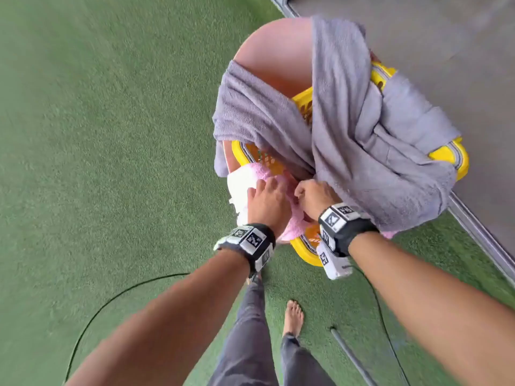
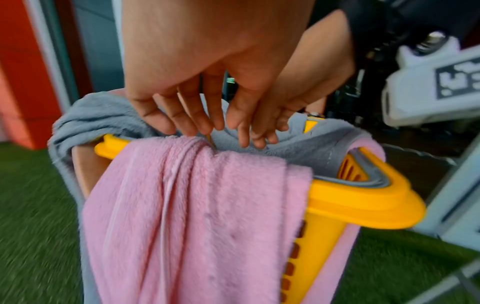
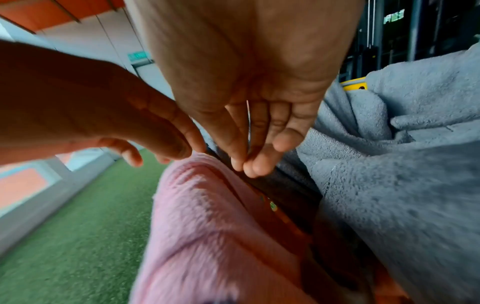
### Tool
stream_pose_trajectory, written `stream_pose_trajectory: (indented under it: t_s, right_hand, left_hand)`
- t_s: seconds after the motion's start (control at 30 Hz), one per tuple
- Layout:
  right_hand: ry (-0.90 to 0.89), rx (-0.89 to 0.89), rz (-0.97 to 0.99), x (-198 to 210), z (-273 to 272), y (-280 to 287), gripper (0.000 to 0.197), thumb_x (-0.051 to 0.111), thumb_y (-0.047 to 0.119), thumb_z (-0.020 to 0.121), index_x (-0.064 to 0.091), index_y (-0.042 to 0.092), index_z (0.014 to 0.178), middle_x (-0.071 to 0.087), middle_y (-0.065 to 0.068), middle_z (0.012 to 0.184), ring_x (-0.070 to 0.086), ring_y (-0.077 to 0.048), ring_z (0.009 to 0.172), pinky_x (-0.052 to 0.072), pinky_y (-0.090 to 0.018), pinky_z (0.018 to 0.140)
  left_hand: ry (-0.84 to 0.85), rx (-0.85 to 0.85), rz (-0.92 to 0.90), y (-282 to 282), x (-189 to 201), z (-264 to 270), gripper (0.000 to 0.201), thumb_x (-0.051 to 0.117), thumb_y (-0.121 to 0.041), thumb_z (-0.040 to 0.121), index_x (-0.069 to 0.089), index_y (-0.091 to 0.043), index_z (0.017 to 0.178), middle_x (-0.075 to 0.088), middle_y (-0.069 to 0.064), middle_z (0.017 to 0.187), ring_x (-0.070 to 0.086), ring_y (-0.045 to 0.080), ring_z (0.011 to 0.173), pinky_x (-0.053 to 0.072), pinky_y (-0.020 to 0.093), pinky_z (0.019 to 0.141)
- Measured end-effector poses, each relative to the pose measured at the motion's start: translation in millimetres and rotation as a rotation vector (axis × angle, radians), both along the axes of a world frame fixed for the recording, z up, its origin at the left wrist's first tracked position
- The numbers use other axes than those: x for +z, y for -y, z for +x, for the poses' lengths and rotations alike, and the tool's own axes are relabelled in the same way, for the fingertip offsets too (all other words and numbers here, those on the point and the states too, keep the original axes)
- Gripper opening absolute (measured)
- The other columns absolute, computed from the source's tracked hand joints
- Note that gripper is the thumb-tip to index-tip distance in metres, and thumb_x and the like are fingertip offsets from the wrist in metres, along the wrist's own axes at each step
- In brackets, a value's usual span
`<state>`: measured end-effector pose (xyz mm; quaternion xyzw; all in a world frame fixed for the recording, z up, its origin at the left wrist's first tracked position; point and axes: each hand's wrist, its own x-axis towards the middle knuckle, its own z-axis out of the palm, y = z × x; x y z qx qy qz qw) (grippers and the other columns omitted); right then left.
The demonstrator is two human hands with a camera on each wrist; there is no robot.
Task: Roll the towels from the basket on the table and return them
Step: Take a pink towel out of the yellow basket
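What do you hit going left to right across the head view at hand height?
Green turf → pink towel hanging over the basket's near rim → left hand → right hand → grey towel draped over the yellow basket → grey floor rail.

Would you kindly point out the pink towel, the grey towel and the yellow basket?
pink towel (image 2: 197, 216), left wrist view, the fold hanging over the rim.
grey towel (image 1: 362, 129), head view, its bunched middle.
yellow basket (image 2: 363, 201), left wrist view, its corner rim.
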<state>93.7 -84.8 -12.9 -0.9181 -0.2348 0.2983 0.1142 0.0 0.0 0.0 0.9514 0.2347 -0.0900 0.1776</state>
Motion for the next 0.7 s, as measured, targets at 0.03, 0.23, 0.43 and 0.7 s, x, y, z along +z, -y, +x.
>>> stream_pose_trajectory:
  t_s: [0.03, 0.23, 0.43, 0.7]
  right_hand:
    - [-0.012, 0.020, -0.048, -9.7, 9.5, -8.3, 0.024, 0.054, 0.010, 0.084, 0.072, 0.022, 0.096, 0.068, -0.014, 0.109, 0.063, -0.034, 0.101, 0.051, -0.036, 0.086]
    - [-0.124, 0.144, -0.260, -50.9, 31.9, -25.9, 0.029, 0.053, 0.016, 0.086, 0.069, 0.017, 0.111, 0.068, -0.018, 0.111, 0.063, -0.036, 0.105, 0.051, -0.037, 0.090]
    - [-0.130, 0.182, -0.285, -65.5, 35.1, -28.1, 0.030, 0.051, 0.021, 0.093, 0.062, 0.013, 0.120, 0.065, -0.016, 0.116, 0.060, -0.035, 0.107, 0.043, -0.032, 0.085]
    - [-0.058, -0.113, 0.157, -41.1, 32.7, -13.6, 0.011, 0.069, 0.015, 0.077, 0.065, 0.008, 0.084, 0.067, -0.016, 0.085, 0.063, -0.035, 0.086, 0.046, -0.037, 0.071]
  left_hand:
    - [-0.007, -0.039, 0.053, -5.7, -3.1, 10.5, 0.044, 0.034, -0.022, 0.083, 0.056, -0.013, 0.119, 0.054, 0.009, 0.120, 0.047, 0.030, 0.110, 0.036, 0.043, 0.087]
    - [-0.233, -0.300, 0.249, -33.8, -31.8, 57.7, 0.032, 0.047, -0.034, 0.092, 0.064, -0.024, 0.117, 0.052, 0.003, 0.127, 0.039, 0.028, 0.122, 0.022, 0.045, 0.104]
    - [-0.069, -0.248, 0.128, -44.4, -30.2, 69.4, 0.024, 0.050, -0.031, 0.091, 0.069, -0.020, 0.101, 0.068, -0.003, 0.106, 0.051, 0.023, 0.112, 0.025, 0.041, 0.098]
    - [0.336, 0.120, -0.497, -68.8, 14.1, 17.6, 0.023, 0.055, -0.027, 0.081, 0.071, -0.011, 0.075, 0.061, 0.016, 0.068, 0.058, 0.031, 0.067, 0.041, 0.034, 0.061]
